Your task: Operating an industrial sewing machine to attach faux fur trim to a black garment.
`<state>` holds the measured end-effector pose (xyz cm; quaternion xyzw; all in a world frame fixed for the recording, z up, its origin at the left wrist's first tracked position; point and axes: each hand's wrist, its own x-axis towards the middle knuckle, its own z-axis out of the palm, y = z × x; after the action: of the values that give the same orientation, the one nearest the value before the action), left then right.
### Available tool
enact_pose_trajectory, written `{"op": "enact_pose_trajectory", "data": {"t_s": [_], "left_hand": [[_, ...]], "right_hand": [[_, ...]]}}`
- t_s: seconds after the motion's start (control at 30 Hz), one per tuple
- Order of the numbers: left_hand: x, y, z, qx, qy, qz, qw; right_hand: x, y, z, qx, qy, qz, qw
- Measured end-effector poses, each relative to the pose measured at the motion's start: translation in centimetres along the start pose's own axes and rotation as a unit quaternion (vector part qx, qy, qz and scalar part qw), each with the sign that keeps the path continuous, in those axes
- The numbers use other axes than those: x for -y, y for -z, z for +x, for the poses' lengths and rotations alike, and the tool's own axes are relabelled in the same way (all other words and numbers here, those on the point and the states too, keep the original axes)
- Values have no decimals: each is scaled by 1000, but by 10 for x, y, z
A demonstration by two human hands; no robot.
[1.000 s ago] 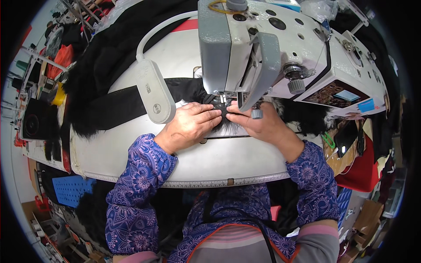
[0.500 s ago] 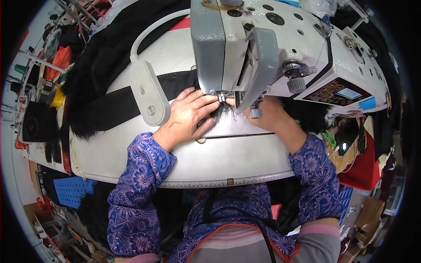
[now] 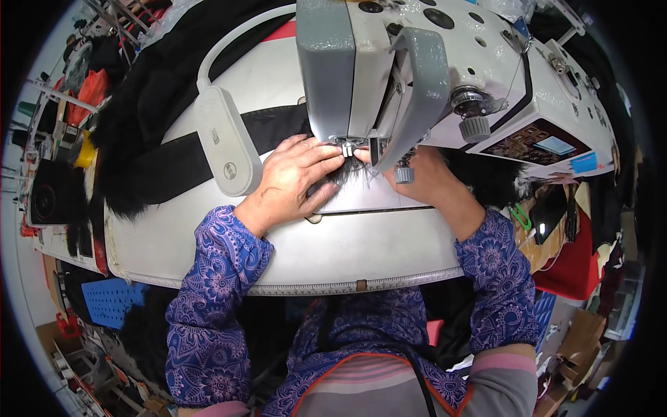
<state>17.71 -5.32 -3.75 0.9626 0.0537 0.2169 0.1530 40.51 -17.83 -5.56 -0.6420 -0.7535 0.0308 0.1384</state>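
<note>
Beside the presser foot (image 3: 348,149) of the sewing machine (image 3: 326,76), my left hand (image 3: 295,179) lies with fingers stretched out flat on black fur-edged fabric (image 3: 281,124). Its fingertips rest just left of the foot, and the thumb is apart from them. From the other side my right hand (image 3: 422,175) reaches in, one fingertip close to the foot. The machine's grey arm hides most of its fingers. Dark fur strands (image 3: 356,172) stick out toward me between the two hands. The fabric strip runs left from under the machine head.
A white lamp (image 3: 228,142) on a curved neck hangs over the strip. The white sewing table (image 3: 333,250) has a measuring tape along its front edge. Black fur (image 3: 132,125) is heaped at far left. A green clip (image 3: 520,217) and a red cloth (image 3: 573,260) are at right.
The whole view has shifted slightly, with machine and lamp appearing a little higher and left. Both hands stay at the presser foot; the left fingers look nearly unchanged.
</note>
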Motion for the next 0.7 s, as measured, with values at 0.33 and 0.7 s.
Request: {"op": "enact_pose_trajectory", "data": {"t_s": [0.33, 0.7], "left_hand": [[2, -2, 0, -4, 9, 7, 1000], [11, 3, 2, -83, 0, 118, 990]], "right_hand": [[-4, -8, 2, -9, -30, -7, 999], [-2, 1, 7, 47, -63, 0, 997]]}}
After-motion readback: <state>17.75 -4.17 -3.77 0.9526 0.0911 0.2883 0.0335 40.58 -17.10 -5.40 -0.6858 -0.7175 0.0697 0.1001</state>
